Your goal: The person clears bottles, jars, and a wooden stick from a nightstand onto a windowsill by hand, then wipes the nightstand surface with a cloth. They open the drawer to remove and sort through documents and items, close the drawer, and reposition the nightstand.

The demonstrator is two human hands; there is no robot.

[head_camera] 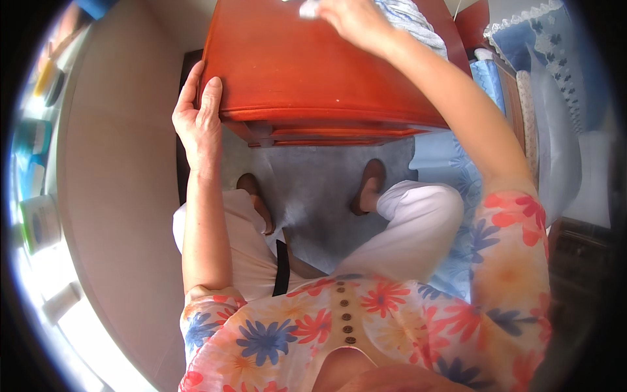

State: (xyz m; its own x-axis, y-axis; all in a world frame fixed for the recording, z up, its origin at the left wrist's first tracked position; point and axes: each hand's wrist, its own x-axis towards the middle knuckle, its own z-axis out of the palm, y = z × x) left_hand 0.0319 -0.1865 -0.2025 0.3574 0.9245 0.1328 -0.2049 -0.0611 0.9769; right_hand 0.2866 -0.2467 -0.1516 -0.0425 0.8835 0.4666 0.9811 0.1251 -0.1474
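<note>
My left hand (198, 120) grips the near left corner of a red-brown wooden tabletop (294, 63). Its thumb lies along the top edge and the fingers wrap round the side. Across the far part of the tabletop reaches my right hand (355, 24), at the upper edge of the view. A small white item (308, 9), perhaps a cloth or tissue, sits in its fingers; the frame's edge cuts off part of it. Beside the right wrist lies a crumpled white and blue cloth (416, 29) on the tabletop. Small pale specks dot the polished surface.
On the left runs a pale wall or panel (122, 171), with several containers (40, 223) on a bright ledge beyond. Blue bedding (436, 157) hangs at the right, near a frilled blue pillow (534, 44). My feet rest on the grey floor (313, 196) below the table.
</note>
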